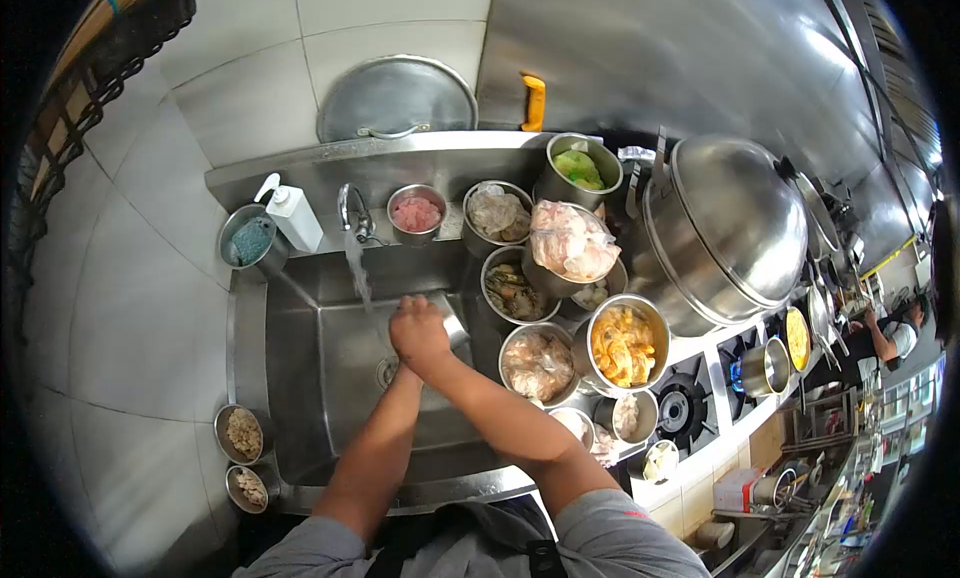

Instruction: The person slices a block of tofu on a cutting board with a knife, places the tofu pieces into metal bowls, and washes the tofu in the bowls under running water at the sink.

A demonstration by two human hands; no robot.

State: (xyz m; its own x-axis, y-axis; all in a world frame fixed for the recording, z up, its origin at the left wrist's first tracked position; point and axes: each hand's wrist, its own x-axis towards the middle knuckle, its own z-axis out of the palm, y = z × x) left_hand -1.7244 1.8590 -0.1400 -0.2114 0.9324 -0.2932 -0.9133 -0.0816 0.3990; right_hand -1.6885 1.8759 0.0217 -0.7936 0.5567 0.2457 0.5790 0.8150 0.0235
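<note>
Over the sink (340,378), my forearms cross at the wrists. My right hand (418,328) is on top, fingers curled closed; what it grips, if anything, is hidden. Just to its right is a shiny metal container (449,320), tilted and partly covered by the hand. My left hand (406,371) passes under my right wrist, and its fingers are hidden. I cannot tell which hand bears the container. Left of the hands, water (357,268) runs from the faucet (352,208) into the sink.
Right of the sink stand several metal pots of food, including one with yellow-orange pieces (622,346). Behind them is a large domed steamer (735,228). A white pump bottle (293,218) stands at the sink's left corner. Another person (885,340) is far right.
</note>
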